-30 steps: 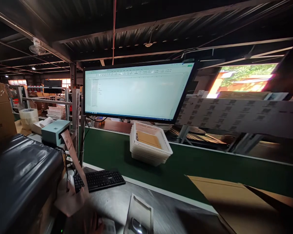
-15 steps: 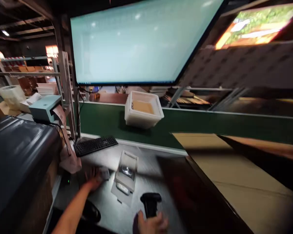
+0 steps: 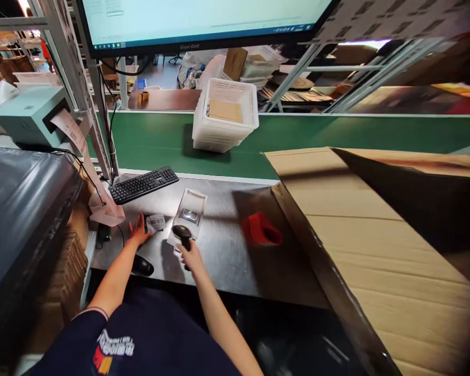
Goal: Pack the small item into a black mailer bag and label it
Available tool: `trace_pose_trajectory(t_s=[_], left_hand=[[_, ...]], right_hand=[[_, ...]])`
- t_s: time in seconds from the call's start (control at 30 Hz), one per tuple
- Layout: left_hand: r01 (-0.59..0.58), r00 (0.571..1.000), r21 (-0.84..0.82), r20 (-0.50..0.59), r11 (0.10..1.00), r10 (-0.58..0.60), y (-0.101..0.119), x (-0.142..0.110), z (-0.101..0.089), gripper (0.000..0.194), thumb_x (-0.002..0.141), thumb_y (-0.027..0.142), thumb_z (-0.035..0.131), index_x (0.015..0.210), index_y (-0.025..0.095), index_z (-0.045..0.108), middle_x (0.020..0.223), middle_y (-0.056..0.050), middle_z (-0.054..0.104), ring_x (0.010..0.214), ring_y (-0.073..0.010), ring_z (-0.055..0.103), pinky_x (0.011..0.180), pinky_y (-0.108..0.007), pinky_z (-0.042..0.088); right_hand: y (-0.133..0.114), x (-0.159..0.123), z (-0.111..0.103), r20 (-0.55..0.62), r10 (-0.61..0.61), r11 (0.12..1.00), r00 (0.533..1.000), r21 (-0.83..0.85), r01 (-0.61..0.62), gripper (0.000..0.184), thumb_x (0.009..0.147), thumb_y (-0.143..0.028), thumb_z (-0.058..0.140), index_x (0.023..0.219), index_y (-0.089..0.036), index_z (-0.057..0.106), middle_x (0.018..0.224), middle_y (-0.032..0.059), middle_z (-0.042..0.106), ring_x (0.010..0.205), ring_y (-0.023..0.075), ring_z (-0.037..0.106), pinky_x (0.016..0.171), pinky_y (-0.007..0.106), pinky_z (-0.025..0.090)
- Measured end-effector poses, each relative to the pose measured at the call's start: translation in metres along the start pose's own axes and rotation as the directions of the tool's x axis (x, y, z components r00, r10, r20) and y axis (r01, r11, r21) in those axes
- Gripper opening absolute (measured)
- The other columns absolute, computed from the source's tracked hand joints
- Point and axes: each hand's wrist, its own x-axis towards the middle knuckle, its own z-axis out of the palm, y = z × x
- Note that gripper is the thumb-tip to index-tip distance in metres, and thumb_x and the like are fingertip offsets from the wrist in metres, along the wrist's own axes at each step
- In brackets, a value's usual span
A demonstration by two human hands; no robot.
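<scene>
My right hand (image 3: 192, 257) grips the handle of a black barcode scanner (image 3: 182, 233), its head held over the near end of a pale, shallow box (image 3: 197, 200). In that box lies a small item with a dark, shiny oval face (image 3: 190, 214). My left hand (image 3: 138, 232) lies on the metal table with fingers spread, right beside a small packet with a barcode label (image 3: 155, 223). Whether its thumb touches the packet I cannot tell. A black computer mouse (image 3: 143, 265) sits just below my left wrist.
A keyboard (image 3: 144, 185) and a label printer (image 3: 31, 116) with a hanging label strip stand left. A red ring-shaped object (image 3: 263, 230) lies in shadow near a large open carton (image 3: 360, 230). White stacked baskets (image 3: 223, 130) stand on the green belt (image 3: 152, 136) below the monitor (image 3: 203, 21).
The view has tilted downward and sharpened. My right hand has brought the scanner left and forward, over the pale box. My left hand stays beside the packet.
</scene>
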Motion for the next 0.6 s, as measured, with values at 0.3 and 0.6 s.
trace_pose_trajectory(t_s=[0.3, 0.6], left_hand=[[-0.016, 1.0, -0.037, -0.024, 0.999, 0.015, -0.003, -0.003, 0.004, 0.109, 0.094, 0.05, 0.06, 0.167, 0.016, -0.014, 0.177, -0.019, 0.007, 0.165, -0.033, 0.004, 0.131, -0.058, -0.005], [-0.016, 0.998, 0.0, 0.054, 1.0, 0.016, 0.005, -0.007, -0.005, 0.091, 0.092, 0.04, 0.057, 0.169, 0.024, 0.012, 0.179, -0.009, -0.001, 0.165, -0.0333, -0.003, 0.129, -0.062, -0.011]], right_hand=[[-0.031, -0.034, 0.059, 0.118, -0.199, 0.947, 0.973, -0.231, 0.222, 0.041, 0.083, -0.055, 0.059, 0.101, -0.019, 0.057, 0.091, 0.0108, 0.071, 0.092, 0.0314, 0.068, 0.081, 0.041, 0.051], [-0.011, -0.033, 0.027, -0.009, -0.17, 0.975, 0.985, -0.146, 0.167, 0.058, 0.073, -0.071, 0.053, 0.105, -0.022, 0.052, 0.104, 0.0162, 0.072, 0.103, 0.0353, 0.07, 0.091, 0.046, 0.054]])
